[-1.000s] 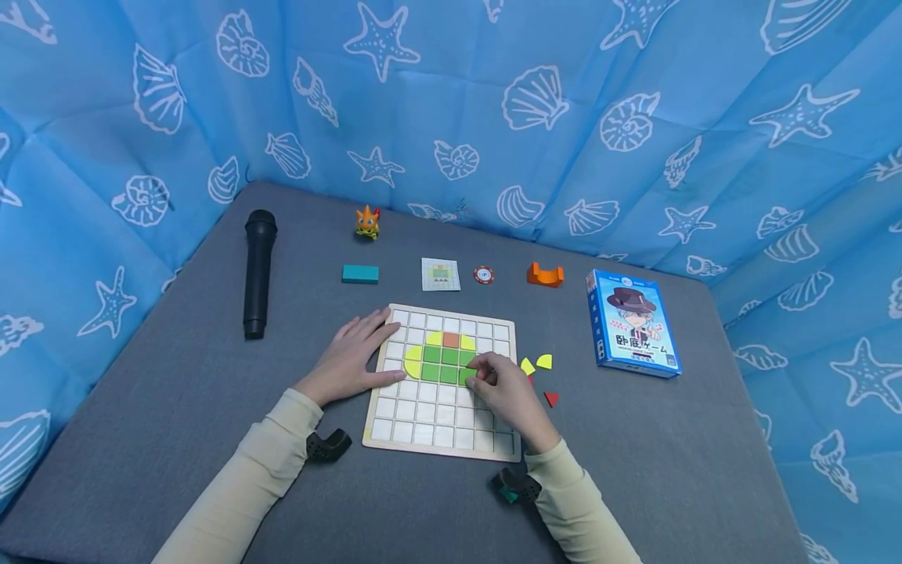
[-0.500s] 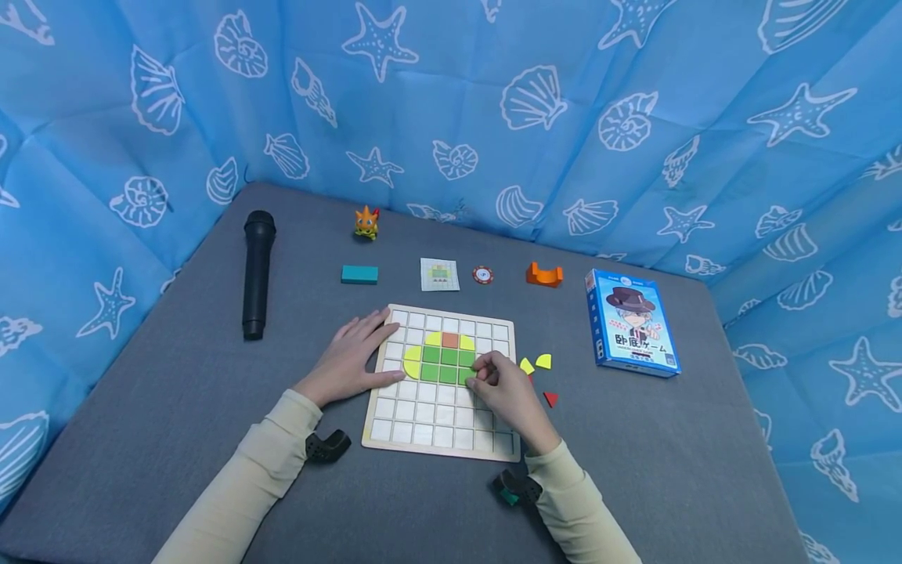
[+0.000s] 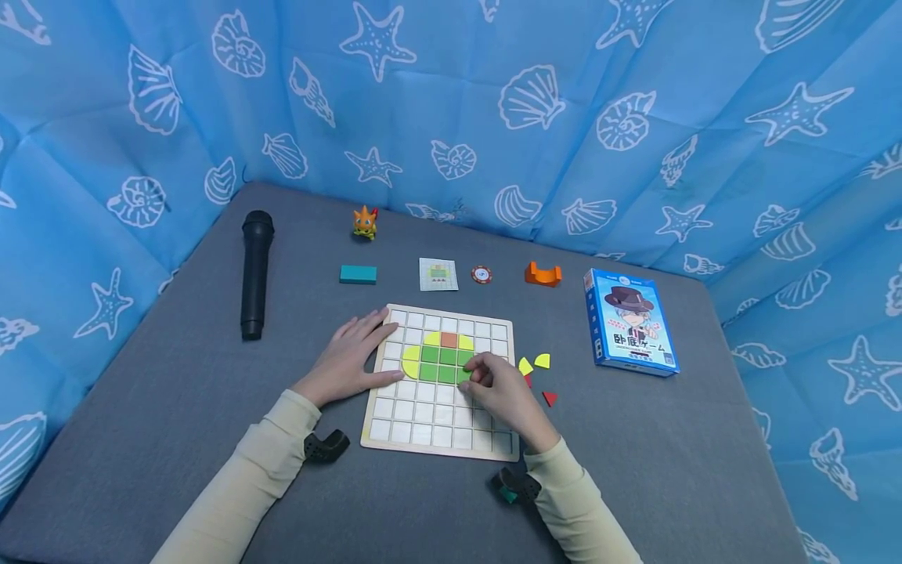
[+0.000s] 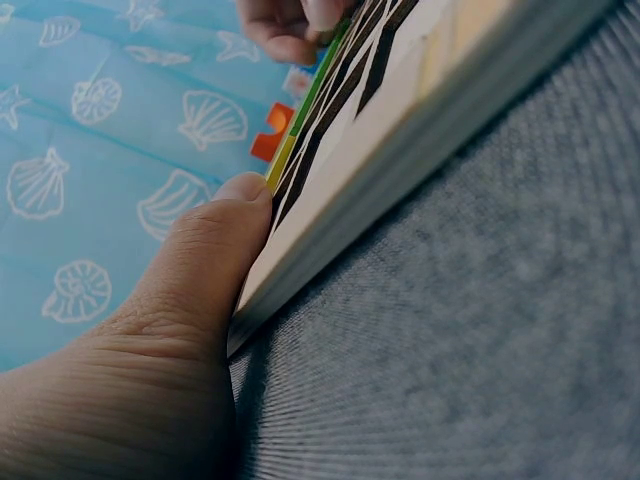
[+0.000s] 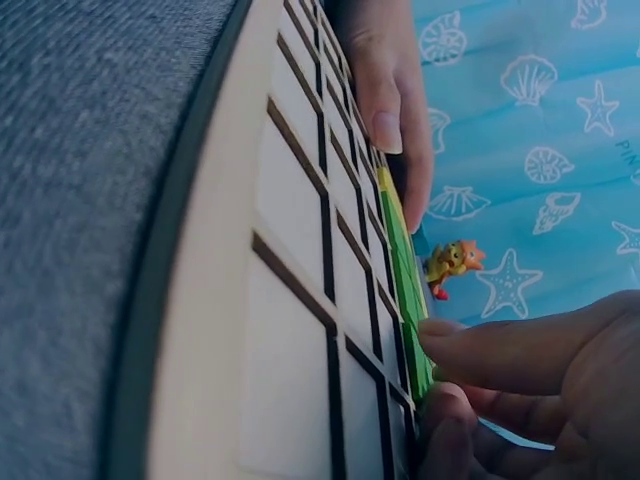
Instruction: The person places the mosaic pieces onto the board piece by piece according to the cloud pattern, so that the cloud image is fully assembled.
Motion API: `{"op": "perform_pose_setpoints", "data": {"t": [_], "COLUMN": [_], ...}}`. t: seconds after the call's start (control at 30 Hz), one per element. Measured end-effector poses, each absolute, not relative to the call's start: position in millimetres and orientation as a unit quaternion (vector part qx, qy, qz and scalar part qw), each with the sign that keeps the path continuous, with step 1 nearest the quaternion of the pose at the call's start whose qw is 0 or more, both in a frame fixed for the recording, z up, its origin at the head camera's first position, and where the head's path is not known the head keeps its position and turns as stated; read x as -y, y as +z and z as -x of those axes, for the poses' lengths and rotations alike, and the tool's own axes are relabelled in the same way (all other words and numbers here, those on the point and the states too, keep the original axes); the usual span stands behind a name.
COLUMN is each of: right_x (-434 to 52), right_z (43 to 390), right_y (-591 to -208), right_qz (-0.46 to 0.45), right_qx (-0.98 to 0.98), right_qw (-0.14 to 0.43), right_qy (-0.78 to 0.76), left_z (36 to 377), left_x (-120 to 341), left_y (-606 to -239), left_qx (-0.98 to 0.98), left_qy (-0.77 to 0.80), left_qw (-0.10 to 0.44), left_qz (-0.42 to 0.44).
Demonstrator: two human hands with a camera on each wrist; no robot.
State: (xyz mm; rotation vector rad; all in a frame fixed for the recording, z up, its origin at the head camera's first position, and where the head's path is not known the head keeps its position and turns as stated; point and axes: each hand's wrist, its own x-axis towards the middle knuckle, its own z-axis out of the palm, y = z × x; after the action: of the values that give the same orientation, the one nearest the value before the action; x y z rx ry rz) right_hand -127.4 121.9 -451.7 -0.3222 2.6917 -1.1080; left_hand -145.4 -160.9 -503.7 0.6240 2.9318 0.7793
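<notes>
A square wooden grid board [image 3: 440,452] with white cells lies on the grey table. Set in its cells are green square tiles [image 3: 446,374], yellow quarter-circle tiles [image 3: 411,370] and one brown square tile [image 3: 449,339]. My left hand [image 3: 345,362] rests along the board's left side with its fingers extended and thumb on the rim. At the right end of the green rows, my right hand [image 3: 503,395] pinches a green square tile [image 5: 420,372] between thumb and finger, low at its cell. Part of this tile is hidden behind the fingers.
Right of the board lie loose yellow quarter-circles [image 3: 542,360] and red pieces [image 3: 550,399]. Behind it are a teal block [image 3: 358,274], pattern card [image 3: 438,275], chip [image 3: 481,274], orange block [image 3: 543,274] and toy figure [image 3: 365,222]. A microphone [image 3: 255,274] and blue box [image 3: 630,321] flank it.
The right hand has stayed at the same cell, its fingers shifting slightly around the green tile, which now lies flatter in line with its row. The left hand keeps its place.
</notes>
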Motion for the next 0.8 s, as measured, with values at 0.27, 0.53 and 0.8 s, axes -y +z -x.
{"op": "perform_pose_setpoints", "data": {"t": [0.27,0.53,0.8], "right_x": [-126.6,-125.8,-125.7], "right_z": [129.8,133.2,133.8], "right_y": [-450.7,-447.3,-446.9], "right_qz": [0.089,0.107,0.110], "right_qx": [-0.926,-0.934,-0.933], "right_qw": [0.087,0.100,0.110], "right_qy": [-0.356,-0.327,-0.324], "left_z": [144.4,144.4,144.8], "left_x": [160.8,161.0,161.7], "left_y": [-502.8,-501.2,-502.1], "left_qx": [-0.945,-0.945,-0.945], "left_qy": [0.255,0.256,0.254], "left_qw": [0.023,0.022,0.022], "left_qz": [-0.202,-0.202,-0.203]}}
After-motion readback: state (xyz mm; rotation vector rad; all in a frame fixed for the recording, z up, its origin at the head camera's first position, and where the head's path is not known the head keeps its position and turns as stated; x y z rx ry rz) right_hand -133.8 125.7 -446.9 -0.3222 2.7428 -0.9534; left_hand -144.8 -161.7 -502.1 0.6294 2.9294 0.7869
